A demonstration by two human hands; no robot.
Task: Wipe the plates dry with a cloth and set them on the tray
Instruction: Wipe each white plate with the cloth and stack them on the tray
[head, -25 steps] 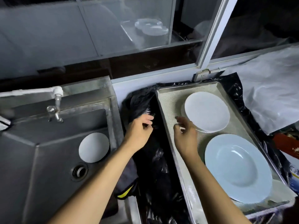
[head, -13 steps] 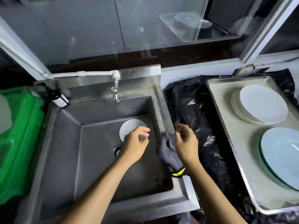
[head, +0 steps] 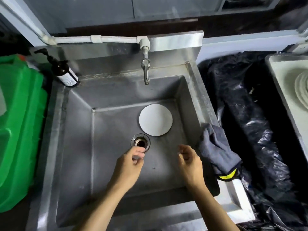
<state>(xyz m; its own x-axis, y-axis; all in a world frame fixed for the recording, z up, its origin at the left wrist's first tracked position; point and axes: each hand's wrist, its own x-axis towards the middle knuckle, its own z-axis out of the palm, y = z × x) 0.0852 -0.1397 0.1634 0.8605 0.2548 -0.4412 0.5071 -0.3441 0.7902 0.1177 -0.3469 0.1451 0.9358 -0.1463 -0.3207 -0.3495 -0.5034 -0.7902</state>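
tray (head: 273, 67) cut off right, stacked plates (head: 301, 90) blurred

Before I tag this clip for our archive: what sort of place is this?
Probably a dishwashing corner of a kitchen, perhaps a commercial one. A steel sink with a tap holds a plate, a soap bottle stands on its rim, and a tray of stacked plates sits to the right.

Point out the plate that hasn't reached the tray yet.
The single white plate lying in the sink beside the drain; the others sit stacked on the tray.
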